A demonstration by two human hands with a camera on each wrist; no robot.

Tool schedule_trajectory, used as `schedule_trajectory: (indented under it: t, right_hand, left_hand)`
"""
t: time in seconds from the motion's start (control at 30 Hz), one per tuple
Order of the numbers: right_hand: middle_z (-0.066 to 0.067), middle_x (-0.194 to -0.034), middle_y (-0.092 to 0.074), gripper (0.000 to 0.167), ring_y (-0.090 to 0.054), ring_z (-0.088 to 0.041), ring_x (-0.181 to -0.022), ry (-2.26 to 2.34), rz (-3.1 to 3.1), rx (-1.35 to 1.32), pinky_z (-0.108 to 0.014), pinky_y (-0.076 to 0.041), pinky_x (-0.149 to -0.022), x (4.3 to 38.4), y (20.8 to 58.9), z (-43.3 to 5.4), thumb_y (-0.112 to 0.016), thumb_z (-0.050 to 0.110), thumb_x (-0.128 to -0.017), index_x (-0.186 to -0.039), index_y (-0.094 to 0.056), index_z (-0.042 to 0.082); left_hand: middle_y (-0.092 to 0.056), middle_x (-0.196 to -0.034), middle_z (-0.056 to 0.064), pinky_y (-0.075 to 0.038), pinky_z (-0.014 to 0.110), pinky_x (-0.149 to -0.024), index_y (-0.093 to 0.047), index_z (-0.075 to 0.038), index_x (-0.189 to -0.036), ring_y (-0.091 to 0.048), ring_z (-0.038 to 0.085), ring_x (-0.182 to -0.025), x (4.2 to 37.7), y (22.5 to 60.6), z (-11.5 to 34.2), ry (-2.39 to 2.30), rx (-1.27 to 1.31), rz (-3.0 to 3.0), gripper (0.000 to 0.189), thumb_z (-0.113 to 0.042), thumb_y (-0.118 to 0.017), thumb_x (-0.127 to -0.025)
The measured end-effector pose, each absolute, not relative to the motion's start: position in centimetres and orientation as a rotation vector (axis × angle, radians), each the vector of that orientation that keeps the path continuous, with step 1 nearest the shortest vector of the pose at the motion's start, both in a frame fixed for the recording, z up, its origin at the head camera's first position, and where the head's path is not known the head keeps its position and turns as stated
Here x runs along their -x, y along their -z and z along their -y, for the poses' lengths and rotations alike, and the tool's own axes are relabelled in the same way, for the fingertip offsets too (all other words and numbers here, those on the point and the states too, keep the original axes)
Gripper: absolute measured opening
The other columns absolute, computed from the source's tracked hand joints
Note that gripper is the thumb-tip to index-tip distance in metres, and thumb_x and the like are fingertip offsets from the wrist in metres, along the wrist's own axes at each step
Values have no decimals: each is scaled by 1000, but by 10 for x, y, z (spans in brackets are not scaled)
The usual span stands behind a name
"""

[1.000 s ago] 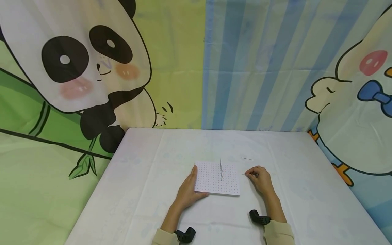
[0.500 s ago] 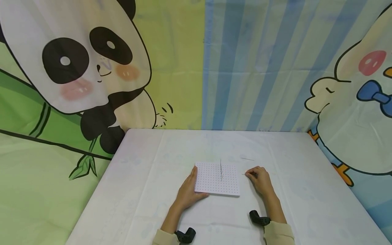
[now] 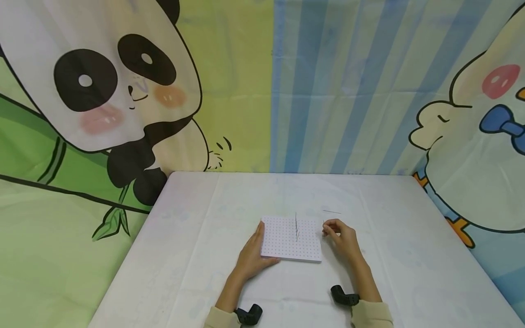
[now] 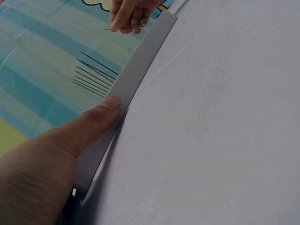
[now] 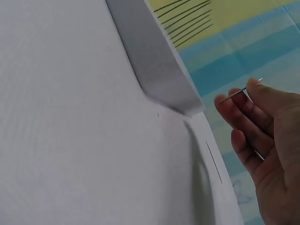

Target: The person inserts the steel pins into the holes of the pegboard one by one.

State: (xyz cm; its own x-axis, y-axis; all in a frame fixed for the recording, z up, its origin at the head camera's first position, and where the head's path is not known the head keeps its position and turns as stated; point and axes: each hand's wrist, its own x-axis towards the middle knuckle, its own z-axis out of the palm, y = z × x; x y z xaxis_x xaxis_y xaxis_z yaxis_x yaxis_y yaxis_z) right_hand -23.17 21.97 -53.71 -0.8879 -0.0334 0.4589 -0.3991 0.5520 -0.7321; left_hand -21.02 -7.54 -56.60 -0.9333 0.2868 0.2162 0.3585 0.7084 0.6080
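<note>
A white pegboard (image 3: 283,239) with a grid of small holes lies on the white table. Several thin dark needles (image 3: 296,228) stand upright in it in one row, their tips rising past the board in the left wrist view. My left hand (image 3: 251,259) holds the board at its near left corner, thumb along the front edge and fingers along the left side. Just off the board's right edge, my right hand (image 3: 343,237) pinches one needle (image 5: 233,95) between thumb and fingertips, above the table.
Another needle (image 3: 331,211) lies flat on the table behind the right hand. Behind the table (image 3: 197,228) hangs a cloth backdrop (image 3: 229,91) with cartoon animals. Black cameras (image 3: 248,315) are strapped to both wrists.
My right hand has moved slightly left toward the board, and its needle has turned from lying sideways to pointing more upward. The left hand and the board stay in place.
</note>
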Motion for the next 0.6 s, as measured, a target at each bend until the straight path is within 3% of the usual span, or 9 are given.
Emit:
schedule_trajectory:
  t: [0.2, 0.43, 0.6]
  right_hand:
    - [-2, -77, -68, 8, -67, -15, -69, -1461, 2425, -511, -22, -52, -66, 225, 527, -200, -70, 6, -81, -86, -64, 6]
    - [-11, -77, -69, 11, -67, -24, -67, -1472, 2429, -694, -41, -53, -68, 208, 501, -173, -70, 0, -79, -85, -61, 1]
    - [-12, -78, -69, 11, -67, -25, -68, -1445, 2431, -722, -36, -54, -67, 204, 495, -163, -69, -3, -78, -84, -61, -2]
  left_hand:
    - [-14, -153, 9, -25, 39, -107, -10, -3, -148, -22, 25, -136, 210, 565, 76, 1012, 530, 2809, 116, -47, -79, -66]
    - [-13, -153, 9, -25, 39, -107, -9, -4, -148, -22, 25, -136, 210, 564, 76, 1023, 536, 2814, 115, -47, -79, -67]
    - [-11, -154, 7, -25, 39, -107, -8, -5, -148, -21, 24, -137, 210, 564, 76, 1017, 530, 2827, 115, -47, -78, -67]
